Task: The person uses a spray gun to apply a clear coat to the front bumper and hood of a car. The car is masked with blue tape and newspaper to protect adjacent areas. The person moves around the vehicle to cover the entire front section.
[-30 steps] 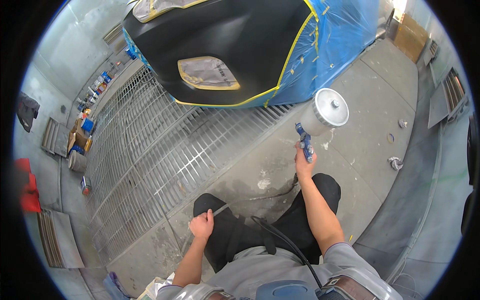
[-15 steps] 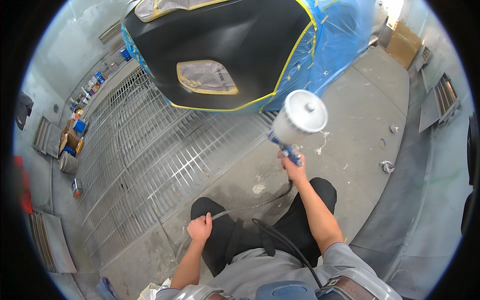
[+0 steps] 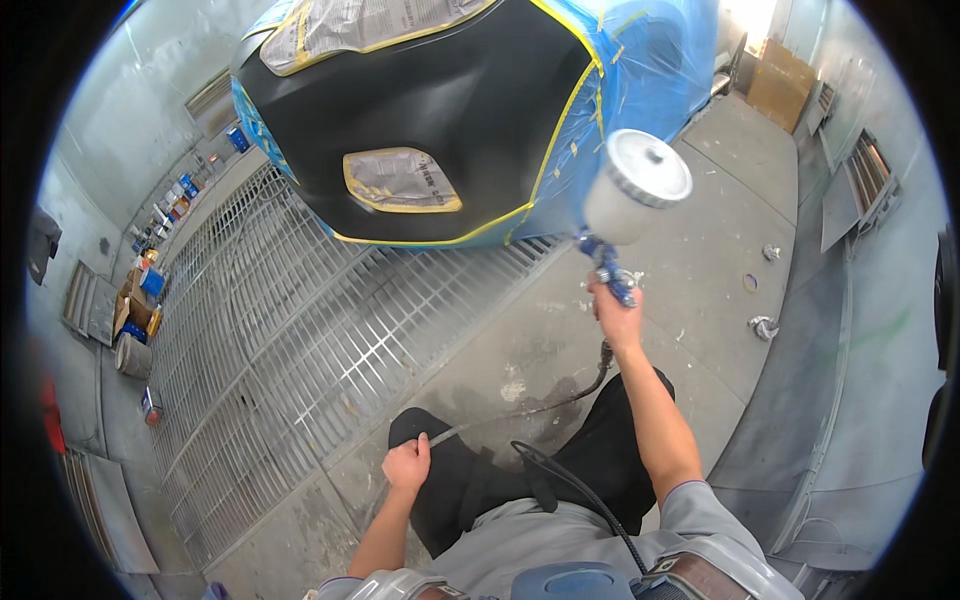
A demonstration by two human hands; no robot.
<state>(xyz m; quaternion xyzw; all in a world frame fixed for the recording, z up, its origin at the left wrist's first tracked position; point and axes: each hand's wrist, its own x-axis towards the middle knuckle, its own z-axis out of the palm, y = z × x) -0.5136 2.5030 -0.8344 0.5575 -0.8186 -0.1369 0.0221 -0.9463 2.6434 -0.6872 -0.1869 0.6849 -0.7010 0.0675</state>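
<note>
Black fills the space ahead of you: the curved panel [image 3: 440,110] sits up front with its masking in place, yellow tape [image 3: 597,63] tracing the edges, blue film [image 3: 655,60] draped down the right side, and a paper patch [image 3: 398,182] low on its face. Your right hand [image 3: 618,318] is out at arm's length, its grip wrapped around the blue spray gun [image 3: 606,268], and the pale cup [image 3: 640,190] rides on top. In this view the gun sits to the right of the panel's lower edge, over the concrete floor [image 3: 725,320]. And there's your left hand [image 3: 407,464] by your left knee, its grip closed on the hose [image 3: 603,372], which curves across toward the gun. So how far along? The covering-up looks done along the edges in view, I'd judge; the black face looks fairly even, but how much of it is finished and how much is left, I can't tell, nor whether the trigger is pulled. Metal grating [image 3: 330,320] spreads out to your left.
</note>
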